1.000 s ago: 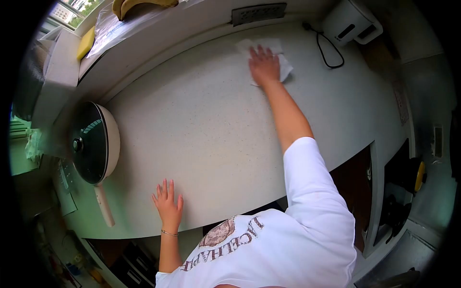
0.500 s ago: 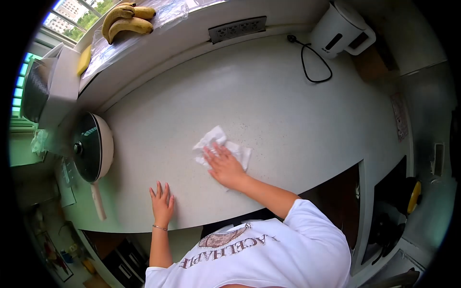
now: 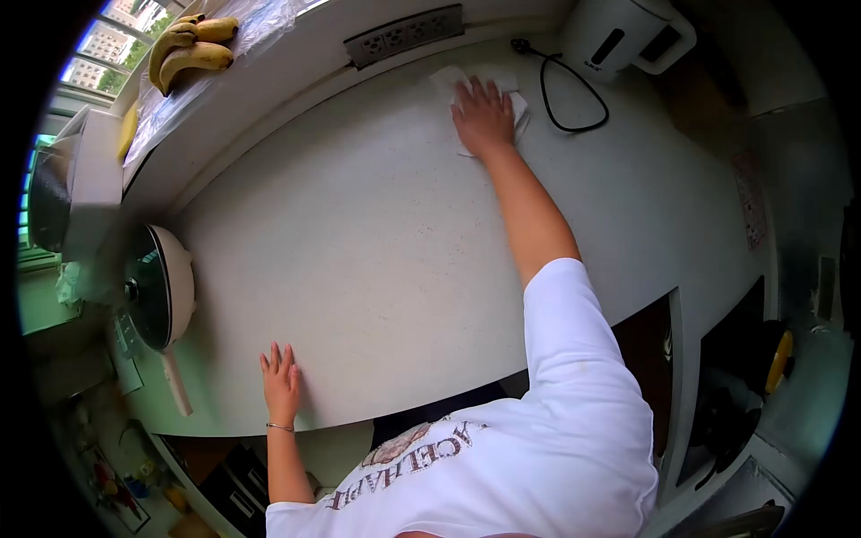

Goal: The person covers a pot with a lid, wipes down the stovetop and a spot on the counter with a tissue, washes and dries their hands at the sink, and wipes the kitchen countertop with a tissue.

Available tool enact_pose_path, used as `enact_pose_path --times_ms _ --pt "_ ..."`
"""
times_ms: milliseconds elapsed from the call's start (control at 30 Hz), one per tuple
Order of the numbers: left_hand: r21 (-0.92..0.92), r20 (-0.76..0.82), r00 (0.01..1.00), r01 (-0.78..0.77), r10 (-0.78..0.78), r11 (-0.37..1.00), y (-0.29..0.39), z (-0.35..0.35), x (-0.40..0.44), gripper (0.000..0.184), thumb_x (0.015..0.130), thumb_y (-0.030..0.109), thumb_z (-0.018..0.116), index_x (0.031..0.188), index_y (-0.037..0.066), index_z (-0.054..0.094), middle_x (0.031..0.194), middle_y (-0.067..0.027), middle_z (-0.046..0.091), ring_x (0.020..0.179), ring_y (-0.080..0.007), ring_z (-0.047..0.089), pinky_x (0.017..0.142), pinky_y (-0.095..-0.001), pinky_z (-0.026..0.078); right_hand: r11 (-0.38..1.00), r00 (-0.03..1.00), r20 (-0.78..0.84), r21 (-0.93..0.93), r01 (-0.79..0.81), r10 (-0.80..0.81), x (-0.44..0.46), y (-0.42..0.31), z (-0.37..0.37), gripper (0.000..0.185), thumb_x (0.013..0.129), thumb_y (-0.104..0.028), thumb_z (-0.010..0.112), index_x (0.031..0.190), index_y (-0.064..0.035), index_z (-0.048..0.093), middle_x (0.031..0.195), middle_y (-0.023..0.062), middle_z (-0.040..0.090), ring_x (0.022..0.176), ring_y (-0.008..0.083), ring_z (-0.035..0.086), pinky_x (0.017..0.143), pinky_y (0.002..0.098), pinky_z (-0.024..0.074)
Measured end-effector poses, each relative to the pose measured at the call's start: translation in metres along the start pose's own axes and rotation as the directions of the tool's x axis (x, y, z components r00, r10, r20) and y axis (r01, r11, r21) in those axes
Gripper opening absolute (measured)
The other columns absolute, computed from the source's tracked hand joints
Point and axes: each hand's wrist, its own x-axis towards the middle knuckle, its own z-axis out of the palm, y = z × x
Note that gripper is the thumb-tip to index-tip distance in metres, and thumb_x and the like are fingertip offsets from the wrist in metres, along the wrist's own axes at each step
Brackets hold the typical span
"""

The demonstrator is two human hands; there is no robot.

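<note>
My right hand (image 3: 485,118) lies with spread fingers on a crumpled white paper towel (image 3: 518,112), pressing it against the light countertop (image 3: 359,233) near the back wall. Parts of the towel stick out around the fingers; the rest is hidden under the palm. Near the front edge, at the left, my left hand (image 3: 282,381) rests flat and open on the same surface, holding nothing. Small dark specks dot the countertop between the two hands.
A white kettle (image 3: 619,40) and its black cord (image 3: 560,108) are just right of my right hand. A lidded pan (image 3: 161,287) stands at the left, handle toward the front. Bananas (image 3: 193,54) lie on the sill, above a socket strip (image 3: 404,34).
My right hand has moved away from me and slightly right, carrying the paper towel from mid-counter to the back near the cord. My left hand stays resting near the front edge.
</note>
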Motion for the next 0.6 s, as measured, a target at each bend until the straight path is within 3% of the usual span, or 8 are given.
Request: enact_pose_path --times_ms 233,433,467,533,600 --pt "0.063 -0.014 0.997 -0.074 0.075 0.995 -0.011 0.003 -0.002 0.042 0.093 0.026 0.045 0.135 0.022 0.044 0.147 -0.0078 0.031 0.134 -0.0445 0.021 0.106 -0.0458 0.029 0.99 0.995 -0.013 -0.098 -0.099 0.098 -0.079 0.083 -0.027 0.048 0.092 -0.034 0.041 0.138 -0.0191 0.036 0.146 0.0046 0.031 0.135 0.0247 0.026 0.11 0.0453 0.0174" --pt "0.084 -0.013 0.999 -0.041 0.043 0.996 -0.004 -0.002 -0.004 0.043 0.093 0.027 0.045 0.136 0.024 0.044 0.146 -0.0077 0.033 0.133 -0.044 0.024 0.106 -0.0449 0.03 0.907 0.94 -0.018 -0.259 -0.333 0.34 -0.188 0.163 -0.062 0.05 0.096 -0.033 0.031 0.144 -0.0223 0.026 0.149 0.003 0.027 0.139 0.0255 0.02 0.111 0.0454 0.0142" --pt "0.078 -0.014 0.999 -0.045 0.046 0.996 -0.006 -0.001 -0.004 0.043 0.093 0.027 0.045 0.136 0.024 0.044 0.146 -0.0077 0.033 0.133 -0.044 0.024 0.106 -0.0449 0.03 0.906 0.941 -0.022 -0.263 -0.333 0.339 -0.197 0.162 -0.064 0.05 0.096 -0.033 0.031 0.144 -0.0223 0.026 0.149 0.003 0.027 0.139 0.0255 0.02 0.111 0.0454 0.0142" --pt "0.133 -0.082 0.991 -0.097 0.108 0.986 -0.01 0.004 -0.004 0.043 0.092 0.027 0.045 0.135 0.024 0.045 0.144 -0.0069 0.035 0.131 -0.0451 0.028 0.106 -0.0451 0.03 0.802 0.819 0.071 -0.267 -0.534 0.569 -0.207 0.151 -0.065 0.05 0.096 -0.032 0.03 0.145 -0.0238 0.024 0.149 0.0022 0.027 0.139 0.0258 0.018 0.111 0.045 0.0132" --pt "0.125 -0.108 0.982 -0.14 0.153 0.982 -0.014 0.004 -0.003 0.043 0.092 0.027 0.046 0.134 0.024 0.045 0.144 -0.0068 0.037 0.129 -0.0463 0.03 0.105 -0.0456 0.032 0.844 0.857 0.068 -0.231 -0.484 0.51 -0.195 0.128 -0.05 0.05 0.096 -0.032 0.029 0.145 -0.0235 0.022 0.148 0.0019 0.028 0.139 0.0253 0.018 0.111 0.0446 0.0127"
